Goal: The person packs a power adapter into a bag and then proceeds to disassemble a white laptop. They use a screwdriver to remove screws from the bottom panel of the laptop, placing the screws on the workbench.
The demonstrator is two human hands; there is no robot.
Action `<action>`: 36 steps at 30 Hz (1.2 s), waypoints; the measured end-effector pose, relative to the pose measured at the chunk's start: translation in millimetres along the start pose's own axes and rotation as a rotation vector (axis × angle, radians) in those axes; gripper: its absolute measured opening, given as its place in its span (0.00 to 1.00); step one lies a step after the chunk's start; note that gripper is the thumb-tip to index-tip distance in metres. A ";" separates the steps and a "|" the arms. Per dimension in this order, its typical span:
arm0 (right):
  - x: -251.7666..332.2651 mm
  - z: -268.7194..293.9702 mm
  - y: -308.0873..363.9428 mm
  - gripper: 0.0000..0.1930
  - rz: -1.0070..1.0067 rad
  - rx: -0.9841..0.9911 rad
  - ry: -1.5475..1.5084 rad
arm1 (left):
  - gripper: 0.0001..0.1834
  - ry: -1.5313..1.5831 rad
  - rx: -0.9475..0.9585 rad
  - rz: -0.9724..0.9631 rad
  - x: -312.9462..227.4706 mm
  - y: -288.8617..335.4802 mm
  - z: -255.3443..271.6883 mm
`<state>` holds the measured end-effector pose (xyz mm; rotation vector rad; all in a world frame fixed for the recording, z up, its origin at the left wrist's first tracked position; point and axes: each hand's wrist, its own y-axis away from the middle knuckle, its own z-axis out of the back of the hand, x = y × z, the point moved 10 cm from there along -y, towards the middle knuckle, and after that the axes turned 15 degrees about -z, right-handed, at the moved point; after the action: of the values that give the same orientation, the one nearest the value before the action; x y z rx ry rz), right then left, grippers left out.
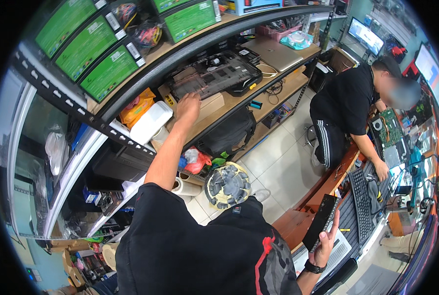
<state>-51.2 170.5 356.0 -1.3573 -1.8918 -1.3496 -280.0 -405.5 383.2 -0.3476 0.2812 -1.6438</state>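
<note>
My left hand reaches to the shelf at the upper middle. Its curled fingers are at the near edge of a black laptop bottom cover, which lies tilted over other dark parts; fingertips are partly hidden. Just below the cover's edge sits a small cardboard box. At the lower right, my right hand is closed round a flat black rectangular slab with a dotted long edge. Its exact kind I cannot make out.
Green boxes fill the upper shelf at left. A closed silver laptop lies farther along the wooden shelf. A round cushioned stool stands before me. At right, a co-worker bends over a bench with a green circuit board and keyboard.
</note>
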 end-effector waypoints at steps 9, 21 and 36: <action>12.0 -40.1 6.6 0.59 0.100 0.096 0.129 | 0.13 -0.046 0.197 0.085 10.4 8.6 -4.9; -29.9 -89.7 18.7 0.55 -0.075 0.228 0.049 | 0.16 0.209 -0.342 -0.250 -88.0 37.1 87.8; -80.9 -37.3 -50.7 0.49 -0.270 0.080 -0.210 | 0.15 1.109 0.661 0.107 -211.9 300.8 -234.3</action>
<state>-69.3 98.5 285.3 -1.2823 -2.3126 -1.2777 -76.3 -230.4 39.5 1.0950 0.5303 -1.5749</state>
